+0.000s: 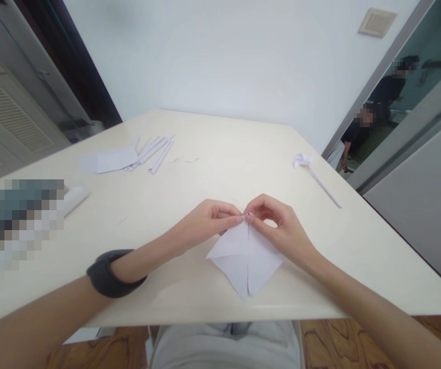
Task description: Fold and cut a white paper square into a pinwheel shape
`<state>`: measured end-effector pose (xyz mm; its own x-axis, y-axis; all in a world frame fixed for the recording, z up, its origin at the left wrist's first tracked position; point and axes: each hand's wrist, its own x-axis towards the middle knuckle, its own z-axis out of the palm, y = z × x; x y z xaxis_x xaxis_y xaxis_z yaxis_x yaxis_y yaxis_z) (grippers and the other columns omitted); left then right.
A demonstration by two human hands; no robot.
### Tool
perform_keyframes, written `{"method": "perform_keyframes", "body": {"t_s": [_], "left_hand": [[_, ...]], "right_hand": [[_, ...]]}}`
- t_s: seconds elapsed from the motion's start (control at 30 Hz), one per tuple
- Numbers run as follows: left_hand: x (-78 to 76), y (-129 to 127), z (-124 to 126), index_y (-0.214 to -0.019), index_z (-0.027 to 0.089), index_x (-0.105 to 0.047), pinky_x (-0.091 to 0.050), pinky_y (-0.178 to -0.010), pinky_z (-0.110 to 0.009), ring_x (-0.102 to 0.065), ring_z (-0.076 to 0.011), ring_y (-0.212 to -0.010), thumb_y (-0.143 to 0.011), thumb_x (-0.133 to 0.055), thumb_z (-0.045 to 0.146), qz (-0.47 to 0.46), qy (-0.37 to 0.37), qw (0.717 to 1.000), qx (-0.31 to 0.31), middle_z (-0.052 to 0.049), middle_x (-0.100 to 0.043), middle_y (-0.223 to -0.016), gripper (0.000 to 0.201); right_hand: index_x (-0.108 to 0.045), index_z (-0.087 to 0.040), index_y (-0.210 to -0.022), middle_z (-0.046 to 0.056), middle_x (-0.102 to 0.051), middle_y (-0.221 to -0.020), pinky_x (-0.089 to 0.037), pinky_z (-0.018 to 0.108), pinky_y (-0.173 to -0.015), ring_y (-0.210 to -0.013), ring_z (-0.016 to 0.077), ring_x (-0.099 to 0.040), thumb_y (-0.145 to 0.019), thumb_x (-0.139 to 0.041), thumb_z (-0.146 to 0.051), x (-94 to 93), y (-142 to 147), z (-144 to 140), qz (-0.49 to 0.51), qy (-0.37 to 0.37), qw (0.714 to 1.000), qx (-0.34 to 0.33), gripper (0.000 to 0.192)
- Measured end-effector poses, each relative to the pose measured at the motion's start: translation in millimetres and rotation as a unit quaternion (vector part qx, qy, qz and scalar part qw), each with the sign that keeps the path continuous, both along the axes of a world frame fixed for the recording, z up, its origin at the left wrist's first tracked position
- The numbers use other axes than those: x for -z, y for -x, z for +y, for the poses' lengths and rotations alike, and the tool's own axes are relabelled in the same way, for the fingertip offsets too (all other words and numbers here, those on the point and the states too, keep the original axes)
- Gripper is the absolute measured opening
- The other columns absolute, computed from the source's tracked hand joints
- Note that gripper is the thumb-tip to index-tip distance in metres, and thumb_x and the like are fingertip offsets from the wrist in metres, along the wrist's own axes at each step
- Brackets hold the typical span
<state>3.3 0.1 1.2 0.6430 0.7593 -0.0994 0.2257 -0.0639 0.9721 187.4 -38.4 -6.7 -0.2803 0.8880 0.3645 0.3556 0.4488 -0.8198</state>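
A white sheet of paper [235, 261], folded or slit along its middle, hangs like a diamond over the near part of the table. At its top corner, my left hand [208, 218] pinches the paper between thumb and fingers. Right beside it, my right hand [276, 218] pinches the same corner, the fingertips of both hands almost touching. The lower part of the sheet is split by a dark line and ends in two points. Whether anything small sits between the fingertips is hidden.
On the white table [205, 179], paper sheets [116, 160] and several rolled paper sticks [154, 149] lie at the back left, near small scraps [184, 159]. A paper pinwheel [303, 160] on a stick rests at right. Two people are beyond the doorway.
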Motion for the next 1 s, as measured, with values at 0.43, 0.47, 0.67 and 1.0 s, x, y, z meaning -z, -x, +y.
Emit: {"method": "perform_keyframes", "body": {"t_s": [0.43,0.47,0.67,1.0], "left_hand": [[-5.0,0.2,-5.9,-0.074,0.016,-0.064,-0.04,-0.056,-0.02,-0.052,-0.0111,-0.064,-0.082,-0.056,0.03,-0.059,0.012,0.998,0.013,0.0,-0.059,-0.069,0.018],[-5.0,-0.1,-6.3,-0.073,0.016,-0.064,-0.039,-0.056,-0.019,-0.052,-0.0106,-0.063,-0.082,-0.056,0.029,-0.066,0.008,0.998,0.01,0.001,-0.059,-0.068,0.018],[-4.3,-1.7,-9.0,-0.074,0.016,-0.064,-0.04,-0.057,-0.019,-0.053,-0.0112,-0.065,-0.082,-0.055,0.03,-0.073,-0.021,0.997,-0.006,0.001,-0.059,-0.069,0.019],[-1.2,-1.8,-8.4,-0.078,0.017,-0.065,-0.044,-0.062,-0.019,-0.06,-0.0116,-0.071,-0.08,-0.061,0.029,-0.108,0.007,0.994,-0.002,0.001,-0.066,-0.074,0.013]], "right_hand": [[-0.062,-0.019,-0.082,0.003,-0.056,-0.08,-0.044,0.027,-0.06,-0.069,0.0131,-0.054,-0.082,-0.054,-0.009,-5.3,-0.1,-6.4,-0.061,-0.151,0.986,0.032,0.013],[-0.062,-0.019,-0.082,0.003,-0.056,-0.081,-0.045,0.027,-0.06,-0.07,0.0135,-0.054,-0.083,-0.054,-0.009,-4.7,-0.1,-6.6,-0.06,-0.156,0.985,0.033,0.013],[-0.064,-0.022,-0.088,0.005,-0.058,-0.086,-0.048,0.029,-0.062,-0.072,0.0152,-0.056,-0.084,-0.053,-0.012,-1.7,-1.5,-7.2,-0.087,-0.211,0.973,0.033,0.015],[-0.063,-0.021,-0.097,0.007,-0.058,-0.09,-0.047,0.031,-0.066,-0.078,0.0169,-0.056,-0.083,-0.052,-0.011,0.4,-6.2,-8.0,-0.134,-0.257,0.957,0.028,0.021]]}}
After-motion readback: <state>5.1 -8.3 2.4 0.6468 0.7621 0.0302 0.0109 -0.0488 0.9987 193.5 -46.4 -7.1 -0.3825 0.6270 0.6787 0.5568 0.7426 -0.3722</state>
